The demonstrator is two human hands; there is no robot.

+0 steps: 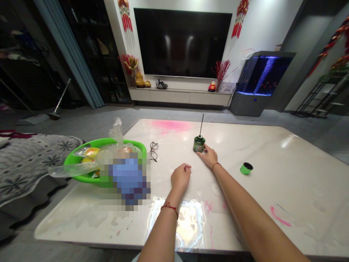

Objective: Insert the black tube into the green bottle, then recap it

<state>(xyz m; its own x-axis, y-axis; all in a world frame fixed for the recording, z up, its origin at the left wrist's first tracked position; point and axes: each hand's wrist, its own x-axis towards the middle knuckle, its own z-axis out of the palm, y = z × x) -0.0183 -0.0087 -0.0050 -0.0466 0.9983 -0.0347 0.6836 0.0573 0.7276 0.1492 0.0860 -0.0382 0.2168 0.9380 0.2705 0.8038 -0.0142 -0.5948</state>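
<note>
Green bottle: stands on the pale table point(272, 193), just past the hands; taking the far side as 12 o'clock, the bottle point(199, 146) is at about 1 o'clock from the left hand point(180, 179).
Bottle's long axis: upright, base on the tabletop, mouth facing the ceiling.
Thin dark stick: one stick point(201, 124) rises from the mouth, its long axis close to vertical, its top leaning slightly towards 1 o'clock.
Right hand: thumb and fingers grip the bottle's lower body from its 4 o'clock side; the hand point(209, 157) has nothing else visible in it.
Left hand: curled loosely closed near the bottle without touching it, the wrist resting low over the table; whether something small is tucked inside cannot be told.
Green cap: the short hollow piece point(245, 170) sits alone at about 4 o'clock from the bottle, dark opening tipped upward.
Done so far: bottle mouth uncovered, one stick standing in it.
Left undone: the cap, if it belongs to the bottle, is off it; no further sticks show, so how much remains cannot be judged.
Glasses: folded-out frames point(154, 146) lie at 9 o'clock from the bottle.
Green basket: beyond the glasses in that direction, the basket point(141, 146) holds plastic-wrapped items.
</note>
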